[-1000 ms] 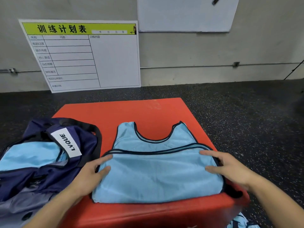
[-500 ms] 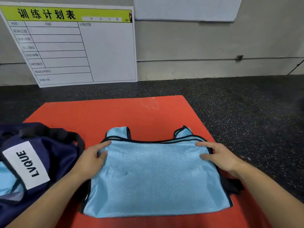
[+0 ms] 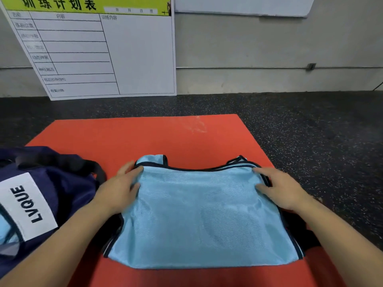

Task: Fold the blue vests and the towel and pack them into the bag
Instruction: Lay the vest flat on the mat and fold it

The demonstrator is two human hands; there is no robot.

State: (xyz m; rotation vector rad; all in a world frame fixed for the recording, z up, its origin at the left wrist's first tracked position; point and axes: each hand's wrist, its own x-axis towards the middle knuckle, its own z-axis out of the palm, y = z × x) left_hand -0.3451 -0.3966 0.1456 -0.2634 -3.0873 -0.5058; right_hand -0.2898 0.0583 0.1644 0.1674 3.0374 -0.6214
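A light blue vest [image 3: 199,216] with dark trim is laid flat on a red mat [image 3: 145,137], folded so that its lower part is doubled up over the upper part; two shoulder straps are left showing at the far edge, one at the left and one at the right. The left hand [image 3: 120,189] is placed on the vest's far left corner, fingers curled around the folded edge and thumb laid on top of the cloth, so the grip is closed on the fabric there. The right hand [image 3: 279,187] is pressed on the far right corner, fingers spread flat over the cloth and edge; whether cloth is pinched under it cannot be told. Both forearms are seen reaching in from the near edge of the frame. A navy bag [image 3: 51,183] is set at the left, partly on the mat, just beside the left forearm; a white label [image 3: 27,206] printed LVQUE is shown on it, and a black strap is draped over its top. A patch of light blue cloth is seen at the bag's near left edge. A dark speckled floor [image 3: 310,131] lies around the mat. A white chart board [image 3: 99,48] with a green header is leaned against the grey wall beyond.
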